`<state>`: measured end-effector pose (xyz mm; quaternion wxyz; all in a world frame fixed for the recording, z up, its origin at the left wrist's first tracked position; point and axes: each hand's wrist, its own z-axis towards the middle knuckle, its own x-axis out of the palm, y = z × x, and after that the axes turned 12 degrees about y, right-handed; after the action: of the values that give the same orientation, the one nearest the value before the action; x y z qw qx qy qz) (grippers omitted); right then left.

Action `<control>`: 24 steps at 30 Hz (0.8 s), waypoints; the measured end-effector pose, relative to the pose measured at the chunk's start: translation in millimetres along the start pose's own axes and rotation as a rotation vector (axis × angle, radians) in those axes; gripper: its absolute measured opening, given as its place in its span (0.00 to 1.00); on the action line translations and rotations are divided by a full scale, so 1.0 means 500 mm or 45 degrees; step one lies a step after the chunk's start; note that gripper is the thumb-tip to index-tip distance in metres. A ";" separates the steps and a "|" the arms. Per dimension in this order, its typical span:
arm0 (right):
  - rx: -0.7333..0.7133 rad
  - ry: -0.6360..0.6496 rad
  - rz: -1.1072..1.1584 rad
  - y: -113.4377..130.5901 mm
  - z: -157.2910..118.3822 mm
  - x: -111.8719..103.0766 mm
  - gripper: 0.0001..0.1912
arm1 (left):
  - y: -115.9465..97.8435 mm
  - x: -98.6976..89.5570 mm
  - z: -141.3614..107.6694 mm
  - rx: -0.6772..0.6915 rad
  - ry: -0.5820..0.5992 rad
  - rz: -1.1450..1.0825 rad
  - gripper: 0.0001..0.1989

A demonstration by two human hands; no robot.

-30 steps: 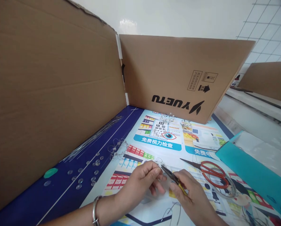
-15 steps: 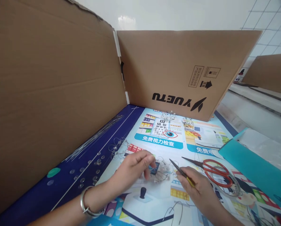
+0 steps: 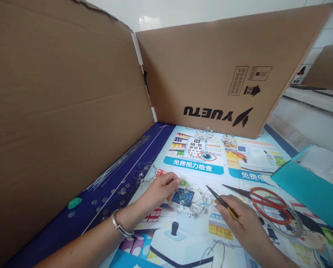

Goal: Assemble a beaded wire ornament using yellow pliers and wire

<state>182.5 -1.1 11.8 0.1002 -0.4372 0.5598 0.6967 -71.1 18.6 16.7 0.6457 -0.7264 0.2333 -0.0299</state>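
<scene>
My left hand (image 3: 165, 188), with a bangle at the wrist, is closed in a pinch at the left side of a beaded wire piece (image 3: 193, 204). A thin wire of it runs up to my fingertips. The piece has curved wire loops with clear beads and lies above the printed table cover. In my right hand (image 3: 240, 216) is a pair of needle-nose pliers (image 3: 221, 201), with dark pointed jaws and a yellow and black handle. Their tip points up and left, just right of the wire piece, apart from my left hand.
Red-handled scissors (image 3: 269, 203) lie right of my right hand, over a wire coil (image 3: 299, 227). Loose clear beads (image 3: 123, 191) and straight wires (image 3: 119, 162) lie at left. More beaded wire pieces (image 3: 204, 134) lie behind. Cardboard walls (image 3: 211, 70) stand around; a teal box (image 3: 311, 190) is at right.
My view has shifted slightly, so most things sit differently in the picture. The left fingers have drawn together and back from over the wire piece, showing more of it. The pliers remain in my right hand.
</scene>
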 end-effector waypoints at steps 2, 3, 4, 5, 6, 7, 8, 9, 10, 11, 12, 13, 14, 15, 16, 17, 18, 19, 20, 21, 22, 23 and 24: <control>-0.027 -0.024 -0.015 0.000 0.001 0.001 0.12 | 0.001 0.003 0.002 -0.021 -0.003 -0.048 0.15; -0.040 -0.035 -0.022 -0.001 0.001 0.002 0.12 | 0.001 0.004 0.002 -0.029 -0.006 -0.073 0.15; -0.050 -0.040 -0.027 -0.001 0.001 0.002 0.11 | 0.000 0.004 0.003 -0.033 -0.007 -0.095 0.15; -0.055 -0.039 -0.031 -0.001 0.001 0.002 0.11 | -0.001 0.005 0.003 -0.035 -0.006 -0.114 0.15; -0.053 -0.036 -0.034 -0.001 0.002 0.003 0.11 | -0.003 0.005 0.002 -0.037 -0.007 -0.130 0.15; -0.047 -0.032 -0.037 -0.002 0.002 0.003 0.11 | -0.004 0.006 0.002 -0.039 -0.007 -0.142 0.15; -0.041 -0.026 -0.036 -0.002 0.002 0.003 0.11 | -0.006 0.006 0.001 -0.039 -0.007 -0.150 0.15; -0.035 -0.020 -0.032 -0.002 0.003 0.003 0.12 | -0.008 0.007 0.000 -0.039 -0.008 -0.154 0.15; -0.030 -0.014 -0.026 -0.003 0.003 0.003 0.12 | -0.009 0.007 -0.001 -0.040 -0.007 -0.155 0.14; -0.026 -0.012 -0.020 -0.003 0.004 0.004 0.12 | -0.010 0.007 -0.001 -0.044 -0.004 -0.151 0.14; -0.023 -0.008 -0.014 -0.004 0.004 0.004 0.11 | -0.011 0.007 -0.002 -0.049 0.000 -0.145 0.13; -0.021 -0.008 -0.010 -0.004 0.004 0.005 0.11 | -0.012 0.008 -0.003 -0.055 0.006 -0.135 0.12; -0.020 -0.013 -0.009 -0.005 0.005 0.005 0.11 | -0.012 0.008 -0.003 -0.060 0.011 -0.124 0.11; -0.021 -0.018 -0.009 -0.005 0.005 0.006 0.11 | -0.013 0.008 -0.004 -0.058 0.013 -0.112 0.10; -0.022 -0.022 -0.010 -0.005 0.004 0.006 0.11 | -0.014 0.008 -0.005 -0.049 0.016 -0.098 0.09; -0.023 -0.024 -0.010 -0.005 0.004 0.006 0.11 | -0.016 0.008 -0.006 -0.037 0.018 -0.082 0.08; -0.021 -0.027 -0.008 -0.006 0.003 0.005 0.11 | -0.017 0.007 -0.007 -0.022 0.021 -0.059 0.07; -0.018 -0.030 -0.004 -0.006 0.002 0.004 0.11 | -0.019 0.007 -0.008 -0.003 0.025 -0.033 0.07; -0.012 -0.030 0.001 -0.005 0.001 0.003 0.11 | -0.020 0.007 -0.009 0.019 0.027 -0.006 0.07; -0.003 -0.028 0.009 -0.004 0.000 0.002 0.11 | -0.022 0.007 -0.010 0.040 0.028 0.019 0.06; 0.011 -0.025 0.019 -0.003 0.000 0.000 0.12 | -0.023 0.007 -0.011 0.059 0.027 0.039 0.06; 0.027 -0.018 0.035 -0.001 -0.001 -0.002 0.12 | -0.025 0.007 -0.012 0.073 0.029 0.050 0.06; 0.046 -0.010 0.057 0.001 -0.001 -0.003 0.12 | -0.026 0.007 -0.012 0.077 0.037 0.050 0.06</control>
<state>183.6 -1.2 13.1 0.0946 -0.4200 0.5815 0.6903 -66.0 12.4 29.2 0.6643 -0.7015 0.2558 -0.0348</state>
